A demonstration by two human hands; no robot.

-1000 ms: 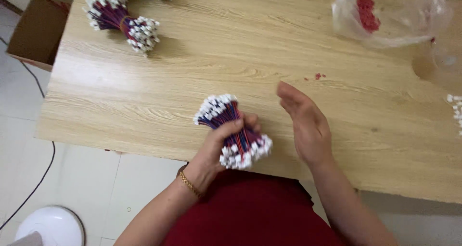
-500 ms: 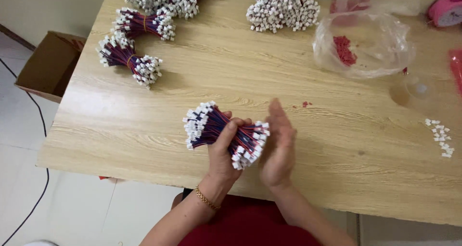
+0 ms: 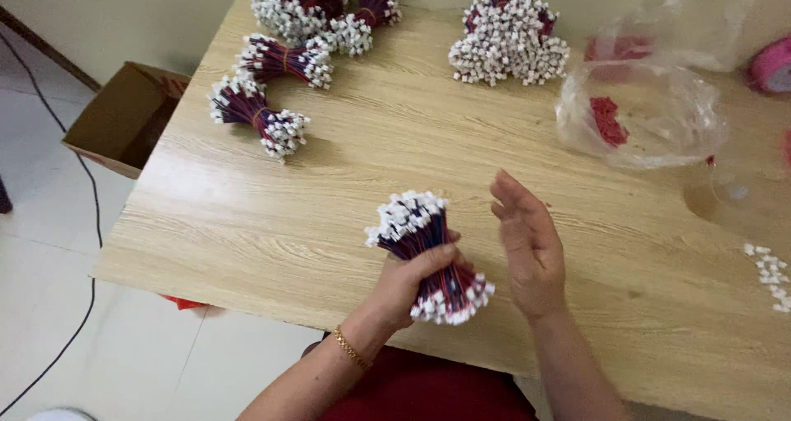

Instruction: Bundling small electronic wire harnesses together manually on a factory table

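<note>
The left hand (image 3: 409, 283) is closed around the middle of a bundle of thin red and dark wires (image 3: 428, 256) tipped at both ends with small white plastic connectors, held tilted just above the near edge of the wooden table (image 3: 346, 182). The right hand (image 3: 527, 248) stands just beside the bundle, open, palm turned toward it, fingers straight and together, not touching the wires. At the table's right side lies a clear plastic bag (image 3: 651, 116), crumpled and open-mouthed, with a small clump of red pieces (image 3: 608, 120) showing through it; a second patch of red shows behind the film further back. At the far right edge a pink roll (image 3: 773, 65) is cut off by the frame. On the floor to the left of the table sits one brown cardboard box (image 3: 124, 116), open at the top, and a black cable (image 3: 82, 223) runs across the pale tiles. Finished bundles of the same kind lie at the far left of the table: one nearest (image 3: 257, 114), one behind it (image 3: 284, 58), and a heap (image 3: 329, 5) at the back corner whose count cannot be told. A large cluster of connector ends (image 3: 508, 38) stands at the far middle. A few loose white connectors (image 3: 770, 271) lie scattered at the right edge.
</note>
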